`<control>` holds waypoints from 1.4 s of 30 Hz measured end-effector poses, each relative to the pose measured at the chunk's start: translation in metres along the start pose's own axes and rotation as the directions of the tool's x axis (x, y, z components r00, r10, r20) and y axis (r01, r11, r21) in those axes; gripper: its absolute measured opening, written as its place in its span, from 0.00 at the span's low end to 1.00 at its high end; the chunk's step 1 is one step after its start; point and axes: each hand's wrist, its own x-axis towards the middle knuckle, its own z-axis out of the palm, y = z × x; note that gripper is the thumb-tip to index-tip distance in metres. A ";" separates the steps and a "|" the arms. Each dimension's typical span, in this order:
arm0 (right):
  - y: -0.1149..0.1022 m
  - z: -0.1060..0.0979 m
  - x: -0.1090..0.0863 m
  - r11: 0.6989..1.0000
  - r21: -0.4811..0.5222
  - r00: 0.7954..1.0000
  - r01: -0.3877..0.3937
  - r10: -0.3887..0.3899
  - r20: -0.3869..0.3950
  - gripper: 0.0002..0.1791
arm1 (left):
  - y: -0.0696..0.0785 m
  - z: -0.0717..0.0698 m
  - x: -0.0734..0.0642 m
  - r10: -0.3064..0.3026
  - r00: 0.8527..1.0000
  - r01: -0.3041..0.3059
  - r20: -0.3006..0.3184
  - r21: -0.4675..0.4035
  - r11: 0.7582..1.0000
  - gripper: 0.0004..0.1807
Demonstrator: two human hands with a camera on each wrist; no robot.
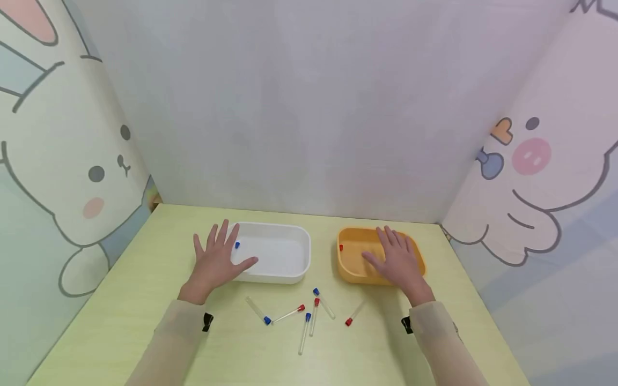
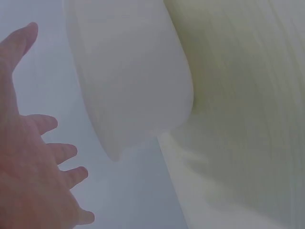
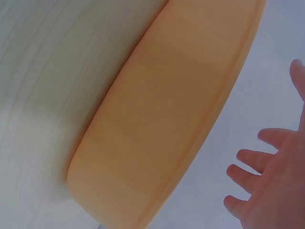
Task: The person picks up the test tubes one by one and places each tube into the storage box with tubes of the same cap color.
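My left hand (image 1: 215, 265) is spread wide over the left end of a white tray (image 1: 282, 280), its fingers straight and holding nothing. In the left wrist view the fingers stand apart from the tray's outer wall (image 2: 138, 71). My right hand (image 1: 399, 261) spreads over the right part of an orange tray (image 1: 354, 274), also holding nothing. The right wrist view shows the orange tray's side (image 3: 157, 105) beside the spread fingers. A small blue piece (image 1: 237, 245) shows inside the white tray, and a small red piece (image 1: 340, 247) inside the orange one.
Between and in front of the trays, several clear tubes lie scattered on the pale table (image 1: 251, 359). Some have blue caps, like one tube (image 1: 304, 335) near the middle; others have red caps, like a tube (image 1: 288, 314) beside it. A curtain (image 1: 309, 107) stands behind.
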 end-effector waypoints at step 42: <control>-0.063 0.001 -0.001 0.969 0.011 0.969 0.246 -0.246 -0.023 0.40 | -0.018 0.001 -0.017 -0.074 0.995 0.080 0.070 -0.091 0.993 0.59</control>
